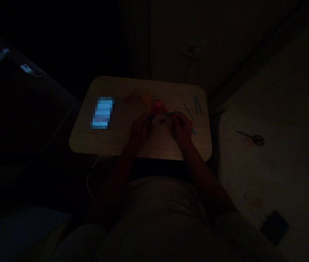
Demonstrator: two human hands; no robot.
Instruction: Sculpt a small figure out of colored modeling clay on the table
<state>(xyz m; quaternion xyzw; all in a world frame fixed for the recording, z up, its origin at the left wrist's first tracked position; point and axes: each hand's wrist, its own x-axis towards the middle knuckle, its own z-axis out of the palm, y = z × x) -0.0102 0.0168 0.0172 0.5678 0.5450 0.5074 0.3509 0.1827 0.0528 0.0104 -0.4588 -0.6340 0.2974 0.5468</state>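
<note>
The scene is very dark. My left hand (141, 127) rests over the small table (110, 142) with its fingers curled, and a bluish-purple piece (151, 117) shows at its fingertips. Opposite it, my right hand (182, 128) is also curled, beside a thin green strip (173, 112). Whatever either hand pinches is too dark to make out. A small dark piece (162, 120) lies between the hands. Just beyond them sits a red lump-like object (158, 105), with an orange forked piece (147, 100) to its left.
A phone with a lit, blurred screen (102, 112) lies at the table's left. Thin bluish sticks (197, 104) lie at the right. Scissors (257, 139) and a dark square item (274, 227) rest on the pale surface to the right. A wall socket (195, 47) is behind.
</note>
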